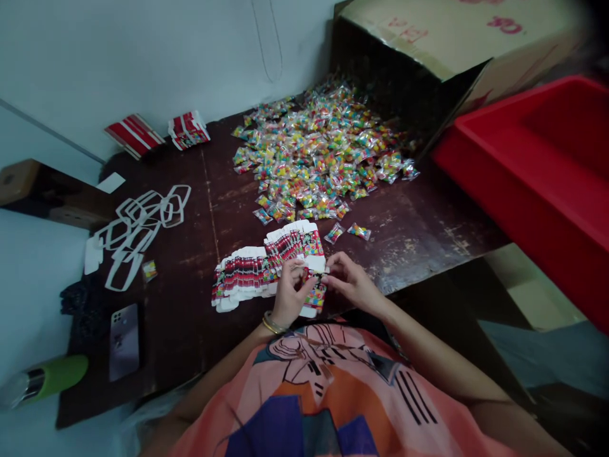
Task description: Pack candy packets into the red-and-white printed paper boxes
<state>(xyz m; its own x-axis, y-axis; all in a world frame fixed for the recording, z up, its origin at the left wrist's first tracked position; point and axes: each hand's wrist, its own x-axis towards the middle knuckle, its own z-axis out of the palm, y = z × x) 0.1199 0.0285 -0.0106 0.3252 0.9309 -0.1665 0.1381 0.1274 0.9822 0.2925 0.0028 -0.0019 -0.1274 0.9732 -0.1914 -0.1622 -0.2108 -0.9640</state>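
Observation:
Close to the table's front edge, my left hand (288,294) is closed, fingers curled, on a small printed candy box (314,297) with white flaps. My right hand (351,282) pinches at the upper right edge of this same box; its fingertips partly hide what they grip. Beside and behind my hands lie two overlapping rows of flattened candy boxes (245,273), red, white and multicoloured. Two clear candy packets, one left (334,233) and one right (359,231), lie just beyond my right hand. Farther back spreads a big heap of these packets (318,152).
A cardboard carton (457,38) stands behind the heap, with a red plastic bin (528,190) at right. To the left are white bands (136,235), a lone packet (149,271), a phone (124,341) and a green bottle (59,374). More box stacks (188,130) sit by the wall.

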